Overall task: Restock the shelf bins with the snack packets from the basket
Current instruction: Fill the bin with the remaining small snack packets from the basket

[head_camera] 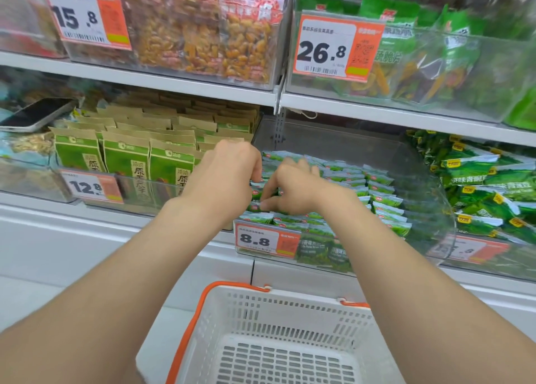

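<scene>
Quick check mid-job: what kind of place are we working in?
Likely a shop's snack aisle: clear shelf bins of snack packets, the 8.8 price tag, and a shopping basket with orange handles.

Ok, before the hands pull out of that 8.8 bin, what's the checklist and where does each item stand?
1. Basket emptied: ok, no packets on its visible floor.
2. Right hand pinches small green packets: ok.
3. Left hand grip: cannot tell, fingertips buried among the packets.
4. Rows in 8.8 bin upright: ok at right; under the hands cannot tell.
5. Phone lying on stock at far left: not ok.
</scene>
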A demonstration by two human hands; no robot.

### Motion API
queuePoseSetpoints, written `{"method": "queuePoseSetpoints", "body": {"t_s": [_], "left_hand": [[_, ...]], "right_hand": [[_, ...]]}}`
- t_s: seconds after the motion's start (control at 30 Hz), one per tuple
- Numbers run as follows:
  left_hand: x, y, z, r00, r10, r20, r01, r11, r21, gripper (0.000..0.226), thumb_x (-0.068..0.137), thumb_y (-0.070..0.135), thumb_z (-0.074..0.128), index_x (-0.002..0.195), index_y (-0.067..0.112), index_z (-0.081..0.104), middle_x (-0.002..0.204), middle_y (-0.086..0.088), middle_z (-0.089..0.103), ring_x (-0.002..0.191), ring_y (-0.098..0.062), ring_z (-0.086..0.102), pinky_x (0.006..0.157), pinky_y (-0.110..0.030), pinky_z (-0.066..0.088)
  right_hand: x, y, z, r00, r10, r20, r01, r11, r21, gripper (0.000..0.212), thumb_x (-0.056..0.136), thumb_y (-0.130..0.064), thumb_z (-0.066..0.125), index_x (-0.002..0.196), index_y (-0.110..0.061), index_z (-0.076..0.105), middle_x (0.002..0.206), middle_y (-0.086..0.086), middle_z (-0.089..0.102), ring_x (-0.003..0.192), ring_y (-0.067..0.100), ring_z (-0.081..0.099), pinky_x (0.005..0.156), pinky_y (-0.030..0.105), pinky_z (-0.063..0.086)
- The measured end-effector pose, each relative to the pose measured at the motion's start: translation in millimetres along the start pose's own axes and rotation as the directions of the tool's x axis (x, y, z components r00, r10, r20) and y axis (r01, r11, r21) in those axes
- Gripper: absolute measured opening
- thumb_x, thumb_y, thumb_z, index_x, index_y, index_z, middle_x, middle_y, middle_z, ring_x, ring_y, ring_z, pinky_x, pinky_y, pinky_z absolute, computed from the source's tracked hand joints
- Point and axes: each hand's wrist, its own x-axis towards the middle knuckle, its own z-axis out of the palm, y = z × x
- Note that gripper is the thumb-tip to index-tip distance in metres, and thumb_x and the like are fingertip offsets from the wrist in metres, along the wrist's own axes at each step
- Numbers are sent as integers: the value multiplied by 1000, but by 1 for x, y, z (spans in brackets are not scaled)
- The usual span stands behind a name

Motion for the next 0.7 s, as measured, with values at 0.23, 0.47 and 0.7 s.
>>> {"method": "queuePoseSetpoints", "body": {"t_s": [0.23, 0.47, 0.7], "left_hand": [[4, -3, -1, 999, -28, 23, 29, 998, -47, 39, 76, -5, 67, 76, 33, 65, 94, 0, 63, 85, -28, 66, 73, -45, 60], [4, -3, -2, 999, -30, 29, 31, 998, -54, 36, 77, -4, 68, 79, 32, 66, 95, -1, 64, 88, -28, 65, 74, -43, 60], [4, -1, -2, 999, -38, 30, 40, 998, -51, 38, 76, -6, 62, 76, 32, 63, 97, -3, 64, 88, -30, 66, 75, -45, 61]], "right_hand": [[6, -17, 16, 976, -55, -213, 10, 978, -209, 15, 88, -46, 77, 97, -34, 79, 110, 2, 44, 118, 32, 45, 98, 47, 34], [-2, -6, -17, 987, -158, -3, 157, 980, 123, 9, 82, -40, 86, 78, -35, 80, 77, -16, 72, 83, 10, 64, 82, 38, 54], [-5, -14, 0, 994, -109, -31, 105, 990, -95, 14, 91, -47, 76, 96, -35, 79, 100, -7, 68, 106, 28, 43, 90, 43, 30]]}}
